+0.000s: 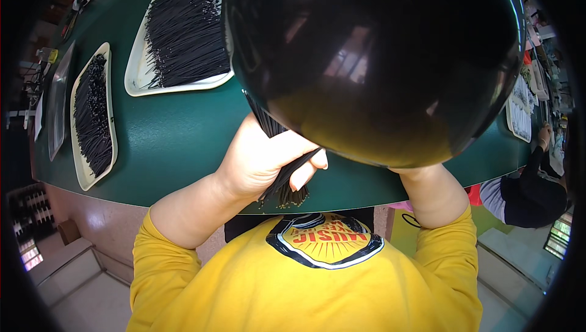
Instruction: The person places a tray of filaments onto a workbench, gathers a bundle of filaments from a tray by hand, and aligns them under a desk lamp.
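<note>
My left hand [262, 155] is closed around a bundle of thin black wires [285, 188]. The bundle slants through the fist, with small metal-tipped ends fanning out below it near the table's front edge. More of the bundle's length [262, 115] shows above the hand. A large glossy black dome [378, 63], shaped like a lamp shade, covers the area to the right of this hand. Only the wrist side of my right hand [418, 172] shows under the dome's lower rim. Its fingers, and anything in them, are hidden.
On the green table [165, 130], a large white tray [137, 82] full of black wires lies at the far left. A narrower cream tray [85, 179] of black wires sits nearer the left edge. At right are a tray of pale pieces [520, 109] and another person [531, 201].
</note>
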The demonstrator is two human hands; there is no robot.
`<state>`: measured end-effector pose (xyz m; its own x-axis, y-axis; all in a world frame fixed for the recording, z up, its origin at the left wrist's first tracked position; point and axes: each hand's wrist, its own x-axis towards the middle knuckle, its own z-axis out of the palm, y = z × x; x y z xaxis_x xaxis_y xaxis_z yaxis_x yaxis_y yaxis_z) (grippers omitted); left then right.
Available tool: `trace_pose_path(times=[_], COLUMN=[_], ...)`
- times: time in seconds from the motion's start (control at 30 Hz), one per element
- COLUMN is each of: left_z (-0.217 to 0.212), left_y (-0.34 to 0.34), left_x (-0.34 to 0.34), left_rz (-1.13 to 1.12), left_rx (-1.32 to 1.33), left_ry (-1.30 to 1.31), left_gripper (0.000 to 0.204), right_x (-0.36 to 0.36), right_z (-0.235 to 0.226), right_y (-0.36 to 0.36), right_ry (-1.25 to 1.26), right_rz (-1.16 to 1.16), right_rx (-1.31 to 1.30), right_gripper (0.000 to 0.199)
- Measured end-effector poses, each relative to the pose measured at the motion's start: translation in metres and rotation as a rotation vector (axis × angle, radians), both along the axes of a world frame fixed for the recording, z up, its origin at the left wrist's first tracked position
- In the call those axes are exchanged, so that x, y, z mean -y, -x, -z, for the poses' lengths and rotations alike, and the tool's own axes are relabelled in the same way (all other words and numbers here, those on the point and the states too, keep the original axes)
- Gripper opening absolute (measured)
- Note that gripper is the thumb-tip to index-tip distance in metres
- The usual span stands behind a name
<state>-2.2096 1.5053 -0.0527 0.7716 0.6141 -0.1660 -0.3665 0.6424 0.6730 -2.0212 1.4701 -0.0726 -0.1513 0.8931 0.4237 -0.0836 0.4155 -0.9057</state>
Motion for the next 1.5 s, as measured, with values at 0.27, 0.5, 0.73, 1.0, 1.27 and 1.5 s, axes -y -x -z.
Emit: trace_pose_path(times=[0.27,0.5,0.73,1.0,1.27,1.5], left_z=[0.009,0.001,-0.002,0.003,0.006,0.002], left_y=[-0.001,0.000,-0.002,-0.003,-0.003,0.000], left_x=[0.000,0.003,0.003,0.003,0.000,0.000], left_rz=[0.062,0.012,-0.028,-0.048,-0.008,0.101], left_rx=[0.054,0.050,0.017,-0.016,-0.020,0.238], left_ry=[0.030,-0.020,-0.028,-0.100,0.014,0.163], left_gripper=[0.009,0.006,0.003,0.003,0.006,0.008], right_x=[0.004,0.004,-0.011,-0.001,0.002,-0.004], right_z=[0.005,0.008,-0.010,0.007,-0.008,-0.001], right_y=[0.006,0.001,-0.036,-0.026,-0.029,-0.022], right_ry=[0.052,-0.005,-0.013,0.093,0.076,0.083], right_rz=[-0.006,0.018,0.011,0.168,0.100,0.084], right_rx=[-0.201,-0.200,-0.554,-0.198,-0.002,0.009], right_gripper=[0.042,0.041,0.034,0.032,0.033,0.034])
